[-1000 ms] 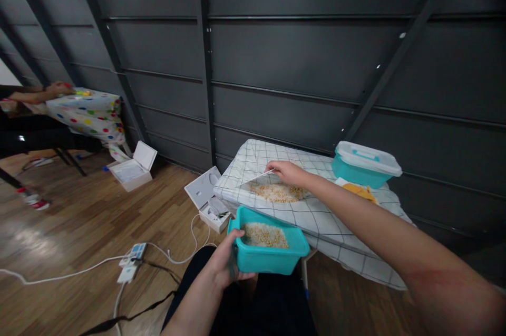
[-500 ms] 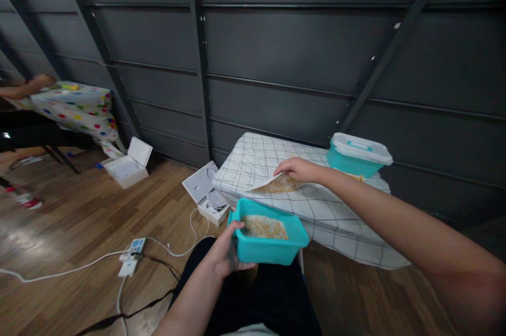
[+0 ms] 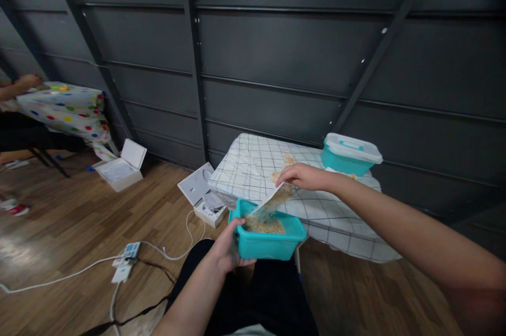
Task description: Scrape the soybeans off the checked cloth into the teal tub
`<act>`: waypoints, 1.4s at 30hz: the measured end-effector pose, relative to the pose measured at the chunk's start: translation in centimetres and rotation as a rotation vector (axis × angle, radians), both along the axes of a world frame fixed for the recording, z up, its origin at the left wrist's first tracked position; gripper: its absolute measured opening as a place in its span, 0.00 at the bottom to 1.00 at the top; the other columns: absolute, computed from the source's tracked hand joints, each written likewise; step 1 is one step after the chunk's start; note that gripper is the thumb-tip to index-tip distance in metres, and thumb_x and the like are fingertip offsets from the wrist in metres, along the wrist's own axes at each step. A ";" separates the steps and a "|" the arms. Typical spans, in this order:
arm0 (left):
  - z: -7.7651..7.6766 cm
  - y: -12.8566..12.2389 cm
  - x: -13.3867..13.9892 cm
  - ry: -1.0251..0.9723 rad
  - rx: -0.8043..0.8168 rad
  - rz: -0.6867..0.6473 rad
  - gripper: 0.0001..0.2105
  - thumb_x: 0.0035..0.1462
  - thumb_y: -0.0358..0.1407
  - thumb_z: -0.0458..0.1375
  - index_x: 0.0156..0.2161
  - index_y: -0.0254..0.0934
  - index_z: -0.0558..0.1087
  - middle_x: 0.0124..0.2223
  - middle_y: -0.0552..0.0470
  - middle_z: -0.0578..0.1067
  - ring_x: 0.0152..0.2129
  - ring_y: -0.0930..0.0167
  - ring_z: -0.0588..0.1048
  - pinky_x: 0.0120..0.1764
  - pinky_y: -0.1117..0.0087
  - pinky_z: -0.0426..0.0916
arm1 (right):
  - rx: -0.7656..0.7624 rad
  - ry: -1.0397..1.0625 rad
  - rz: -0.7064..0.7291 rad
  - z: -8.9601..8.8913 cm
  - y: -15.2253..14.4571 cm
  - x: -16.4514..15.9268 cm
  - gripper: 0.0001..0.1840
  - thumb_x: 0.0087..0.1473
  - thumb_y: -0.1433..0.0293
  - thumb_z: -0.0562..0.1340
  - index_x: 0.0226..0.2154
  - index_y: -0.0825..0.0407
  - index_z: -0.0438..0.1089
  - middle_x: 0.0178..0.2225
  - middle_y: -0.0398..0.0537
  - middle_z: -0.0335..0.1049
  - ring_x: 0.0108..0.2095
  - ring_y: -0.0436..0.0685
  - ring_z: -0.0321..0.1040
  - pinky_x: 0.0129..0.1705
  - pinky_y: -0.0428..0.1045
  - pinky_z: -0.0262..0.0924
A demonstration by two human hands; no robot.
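Here, nearest the camera, the left hand point(image 3: 226, 249) grips the near-left end of an open teal tub point(image 3: 269, 233), fingers wrapped round its wall and thumb over the rim. The tub hangs in the air just off the near edge of the small table with the checked cloth point(image 3: 245, 167), above the person's dark lap. It already holds a layer of pale yellow kernels point(image 3: 265, 226).

Just above the tub, the right hand point(image 3: 306, 176) pinches the high end of a white sheet of paper point(image 3: 271, 199), fingers closed on it. The sheet slopes down so that its low end dips inside the tub's far rim, and kernels slide along it.

The risk I see is spillage. The sheet is limp and held at one end only, so kernels could run off its sides onto the cloth or the wooden floor. The tub is carried at one end, so added weight may tip its free right end downward. A few kernels lie loose on the cloth beyond the tub.

There is little room between the tub and the table edge. On the far right of the table stands a lidded teal box point(image 3: 350, 154), well apart from both hands. Left of the table, open white boxes point(image 3: 200, 196) and a power strip point(image 3: 124, 262) with cables lie on the floor.
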State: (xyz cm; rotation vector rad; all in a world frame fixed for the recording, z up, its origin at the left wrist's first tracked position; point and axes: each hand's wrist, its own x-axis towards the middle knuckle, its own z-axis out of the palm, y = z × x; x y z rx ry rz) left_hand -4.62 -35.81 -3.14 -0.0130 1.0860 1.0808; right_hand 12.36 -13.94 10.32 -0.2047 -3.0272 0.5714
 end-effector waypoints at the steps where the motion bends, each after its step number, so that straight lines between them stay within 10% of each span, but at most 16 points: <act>1: -0.1 0.1 0.0 -0.003 -0.002 0.001 0.20 0.53 0.49 0.54 0.48 0.40 0.67 0.40 0.46 0.77 0.34 0.60 0.76 0.40 0.54 0.69 | 0.010 0.022 -0.044 0.2 -0.2 0.1 0.22 0.51 0.82 0.54 0.42 0.47 0.76 0.42 0.43 0.78 0.43 0.52 0.73 0.48 0.47 0.64; 8: -0.2 0.7 -0.2 -0.018 0.016 -0.005 0.20 0.53 0.48 0.54 0.48 0.40 0.68 0.41 0.46 0.77 0.35 0.60 0.76 0.39 0.55 0.69 | 0.259 0.295 -0.483 0.9 -1.0 2.1 0.21 0.57 0.75 0.56 0.51 0.50 0.72 0.50 0.50 0.73 0.50 0.59 0.71 0.52 0.54 0.64; 15: -0.3 1.1 -0.5 -0.022 0.018 -0.013 0.20 0.53 0.48 0.55 0.48 0.41 0.68 0.41 0.47 0.77 0.36 0.60 0.76 0.40 0.55 0.69 | 0.429 0.359 -0.811 -2.1 -2.7 4.2 0.21 0.58 0.74 0.54 0.52 0.56 0.71 0.48 0.55 0.74 0.46 0.63 0.73 0.50 0.57 0.65; 26: 0.3 1.8 -0.1 -0.010 -0.016 -0.021 0.19 0.53 0.47 0.56 0.48 0.41 0.68 0.41 0.47 0.77 0.37 0.61 0.75 0.44 0.52 0.68 | 0.189 0.382 -0.838 -4.9 -2.0 3.9 0.20 0.61 0.65 0.53 0.50 0.53 0.72 0.48 0.51 0.75 0.46 0.60 0.73 0.50 0.54 0.65; 42: -0.7 1.6 0.1 -0.049 -0.001 -0.045 0.21 0.51 0.49 0.57 0.48 0.42 0.68 0.41 0.48 0.76 0.36 0.60 0.75 0.43 0.51 0.68 | 0.380 0.155 -0.914 -4.4 -7.5 1.3 0.21 0.63 0.69 0.49 0.55 0.53 0.68 0.40 0.54 0.78 0.37 0.62 0.76 0.43 0.53 0.66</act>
